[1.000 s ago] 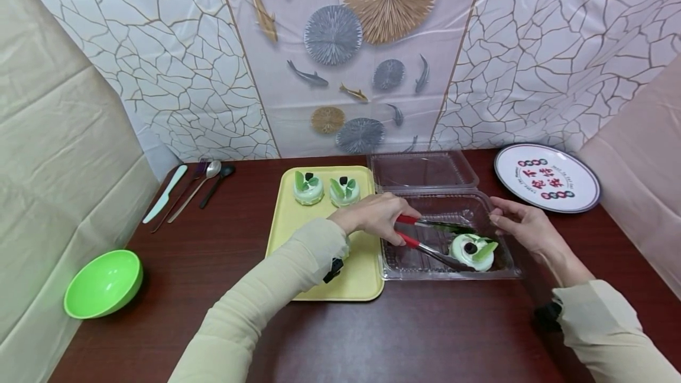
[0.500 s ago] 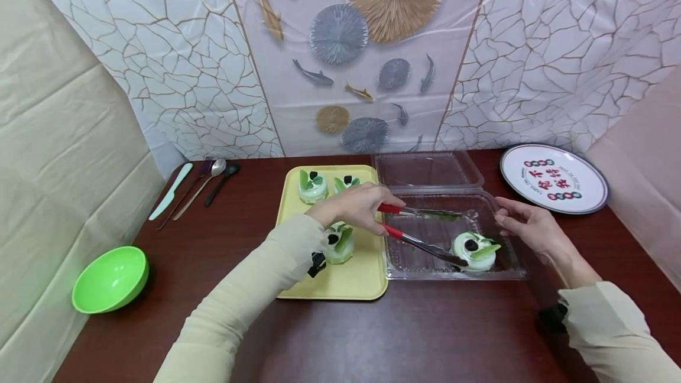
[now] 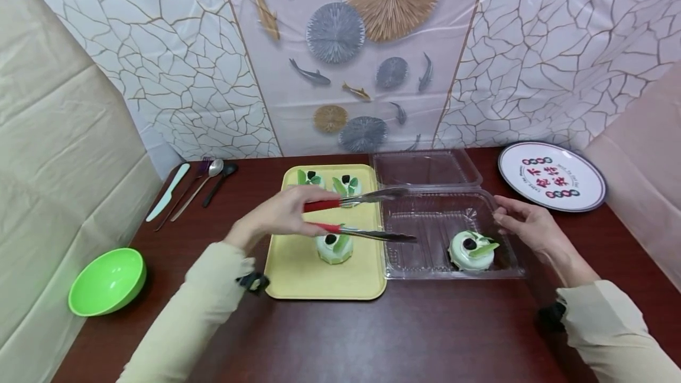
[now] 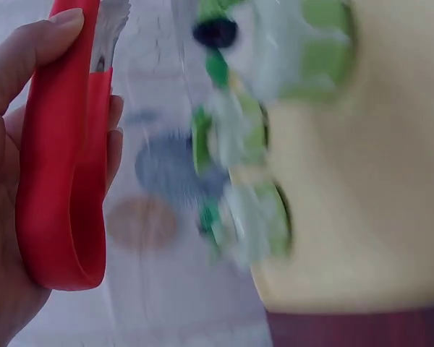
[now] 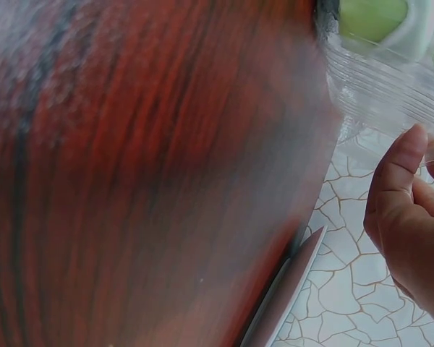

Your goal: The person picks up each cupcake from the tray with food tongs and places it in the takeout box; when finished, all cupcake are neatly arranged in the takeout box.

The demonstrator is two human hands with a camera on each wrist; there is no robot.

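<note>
My left hand (image 3: 282, 211) holds red-handled metal tongs (image 3: 372, 233) above the yellow tray (image 3: 298, 279), their arms spread with nothing between them. In the left wrist view, the thumb presses along the red handle. Below the tongs, a round green-and-white cake (image 3: 334, 250) with a dark berry and leaf pieces sits on the tray. Two similar cakes stand at its back edge. Another such cake (image 3: 470, 253) lies in the right front corner of the clear plastic container (image 3: 425, 260). My right hand (image 3: 527, 230) pinches the container's right rim between thumb and fingers, also seen from the right wrist.
Behind the container its clear lid (image 3: 425, 169) lies folded back. A white plate (image 3: 553, 176) with red lettering stands back right. On the left are a green bowl (image 3: 108, 282), a pale knife (image 3: 168, 192), a fork, a metal spoon (image 3: 198, 189) and a black spoon.
The tongs have let go of the cake in the container and moved left with my left hand, over the tray. My right hand has stayed at the container's rim.
</note>
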